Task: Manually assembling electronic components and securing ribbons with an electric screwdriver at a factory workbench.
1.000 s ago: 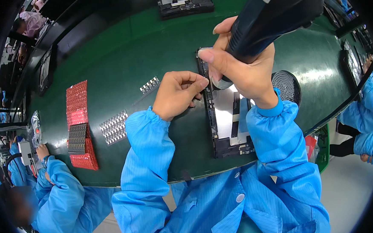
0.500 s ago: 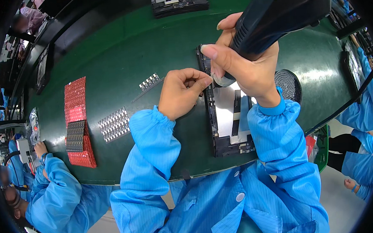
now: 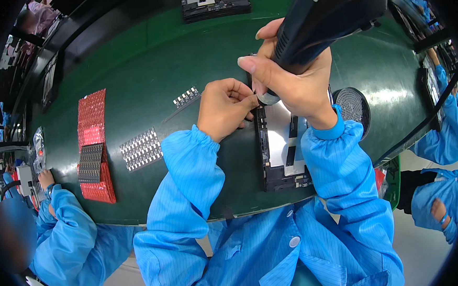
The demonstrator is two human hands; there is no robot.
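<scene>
Head view: the right hand is wrapped around the grip of a dark electric screwdriver, its fingers clamped on the tool's body, with the tip pointing down at the far left corner of a flat black device frame. The tip itself is hidden behind the hand. The frame lies on the green table, its long side running near to far, with a pale metal plate showing inside it.

The left hand sits just left of the frame's far corner, fingers curled together and pinched at the frame's edge, touching the right hand's thumb area. What they pinch is too small to tell.

To the left, well apart from both hands, lie two strips of small silvery parts and a red tray with a dark grid on it. Right of the frame stands a round mesh dish. A second device frame lies at the far edge of the table. Another person's blue sleeve shows at the near left.
</scene>
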